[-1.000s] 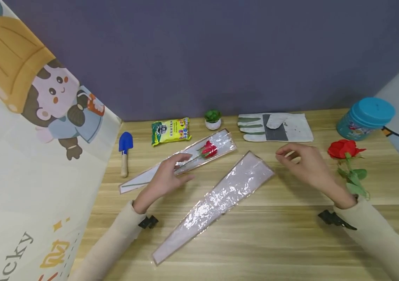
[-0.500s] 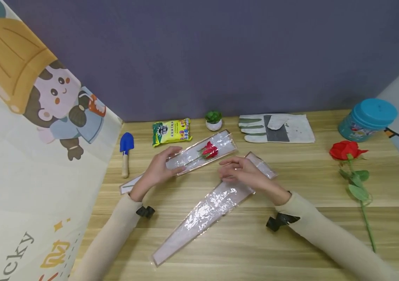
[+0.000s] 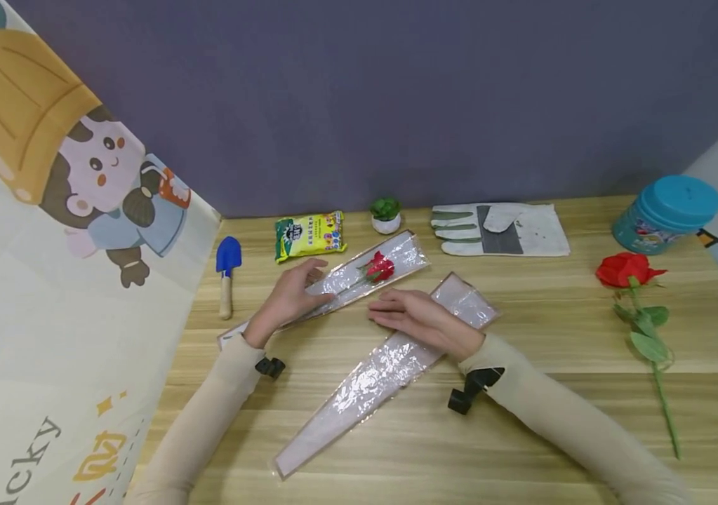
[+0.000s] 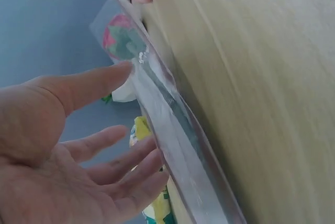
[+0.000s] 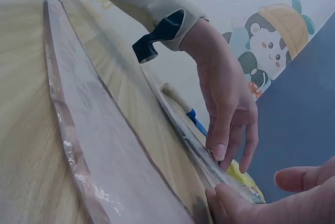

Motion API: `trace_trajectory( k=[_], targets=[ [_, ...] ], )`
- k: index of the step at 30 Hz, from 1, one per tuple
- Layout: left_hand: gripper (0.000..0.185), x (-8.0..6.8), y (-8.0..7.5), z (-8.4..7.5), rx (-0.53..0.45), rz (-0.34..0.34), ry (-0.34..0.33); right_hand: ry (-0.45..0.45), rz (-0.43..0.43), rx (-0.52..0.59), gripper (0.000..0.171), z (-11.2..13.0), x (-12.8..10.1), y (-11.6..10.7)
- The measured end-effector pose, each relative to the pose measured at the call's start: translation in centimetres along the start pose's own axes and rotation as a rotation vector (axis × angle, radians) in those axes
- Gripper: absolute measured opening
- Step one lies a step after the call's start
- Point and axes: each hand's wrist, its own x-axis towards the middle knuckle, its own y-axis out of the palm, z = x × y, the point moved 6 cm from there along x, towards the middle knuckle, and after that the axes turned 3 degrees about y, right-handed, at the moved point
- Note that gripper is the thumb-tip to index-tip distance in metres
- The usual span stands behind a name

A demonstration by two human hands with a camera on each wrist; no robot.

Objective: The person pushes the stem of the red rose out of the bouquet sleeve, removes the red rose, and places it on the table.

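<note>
Two hands on wrapped rose | left hand fingers flat, released | right hand fingers straight | packet print unreadable

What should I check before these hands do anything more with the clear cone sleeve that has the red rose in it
1. Left hand steadying the clear cone-shaped plastic sleeve holding the red rose: ok, straight fingers rest on it.
2. Right hand in contact with that sleeve: ok, the right wrist view shows its fingertips at the near edge.
3. Red rose bloom fully inside the wrap: ok.
4. Empty clear cone-shaped plastic sleeve out of the way: not ok, the right wrist lies across its wide end.
5. Loose red rose with green stem within easy reach: cannot tell.
</note>
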Motion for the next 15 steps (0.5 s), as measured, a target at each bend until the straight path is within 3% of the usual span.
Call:
trace_trajectory(
  k=[5, 10, 15],
  targets=[
    [0.077, 0.28, 0.48, 0.35, 0.000, 0.053, -0.065, -0.008, 0.002, 0.015, 0.047, -0.01, 0.39, 0.22],
    [0.083, 0.49, 0.77, 0.38, 0.067, 0.057, -0.089, -0.016, 0.002, 0.016, 0.049, -0.01, 0.74, 0.39],
    [0.069, 0.28, 1.03, -0.09, 0.083, 0.041, -0.097, -0.026, -0.005, 0.013, 0.048, -0.13, 0.90, 0.26]
  ],
)
